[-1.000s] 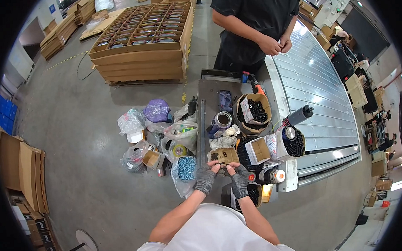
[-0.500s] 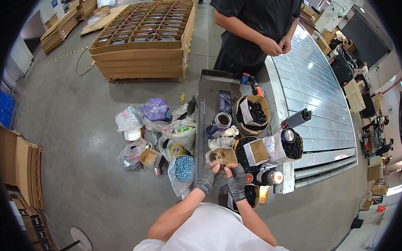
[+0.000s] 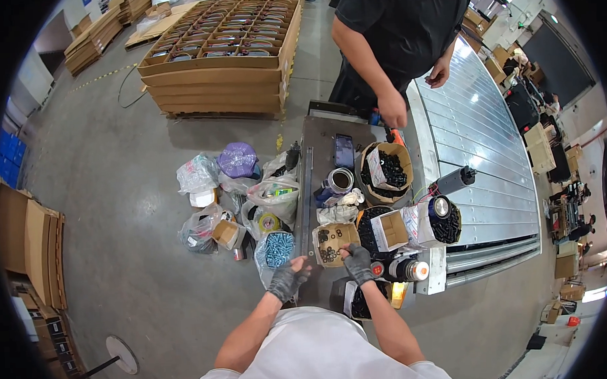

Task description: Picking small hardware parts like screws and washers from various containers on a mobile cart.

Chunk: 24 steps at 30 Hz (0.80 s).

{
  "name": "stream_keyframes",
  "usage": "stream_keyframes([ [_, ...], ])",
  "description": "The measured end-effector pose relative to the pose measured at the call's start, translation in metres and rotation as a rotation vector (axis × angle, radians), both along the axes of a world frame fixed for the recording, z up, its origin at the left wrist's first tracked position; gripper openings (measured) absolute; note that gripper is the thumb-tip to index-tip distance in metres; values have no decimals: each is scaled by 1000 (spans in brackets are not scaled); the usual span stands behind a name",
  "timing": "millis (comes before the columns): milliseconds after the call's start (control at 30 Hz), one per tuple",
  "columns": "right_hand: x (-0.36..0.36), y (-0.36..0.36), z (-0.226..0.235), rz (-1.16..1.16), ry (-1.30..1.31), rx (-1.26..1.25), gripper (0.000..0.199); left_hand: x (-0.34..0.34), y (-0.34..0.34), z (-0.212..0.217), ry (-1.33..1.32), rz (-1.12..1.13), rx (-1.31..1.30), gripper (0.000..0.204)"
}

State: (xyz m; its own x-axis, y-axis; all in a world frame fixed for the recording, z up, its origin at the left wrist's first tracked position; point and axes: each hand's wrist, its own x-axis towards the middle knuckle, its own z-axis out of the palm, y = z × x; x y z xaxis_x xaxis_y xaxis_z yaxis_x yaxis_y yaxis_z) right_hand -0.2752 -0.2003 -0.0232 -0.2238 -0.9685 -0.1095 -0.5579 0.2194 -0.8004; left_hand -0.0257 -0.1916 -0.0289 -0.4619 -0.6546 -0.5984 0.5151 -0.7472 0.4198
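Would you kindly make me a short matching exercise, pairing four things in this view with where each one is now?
Things:
1. phone
2. blue screws
3. small dark rings
4. right hand

Places:
A. inside the shallow cardboard tray
B. at the tray's near right corner
C. lying on the dark tabletop, beyond the tray
D. in a plastic bag, left of the tabletop

Right pairs: 1-C, 2-D, 3-A, 4-B.
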Motion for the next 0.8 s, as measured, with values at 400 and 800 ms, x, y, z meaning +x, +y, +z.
stream_keyframes([
  [400, 13, -41, -44, 304, -34, 156, 22, 55, 46, -17, -126, 66, 159, 33],
  [800, 19, -52, -52, 465, 264, 234, 22, 34, 34, 11, -177, 59, 132, 32],
])
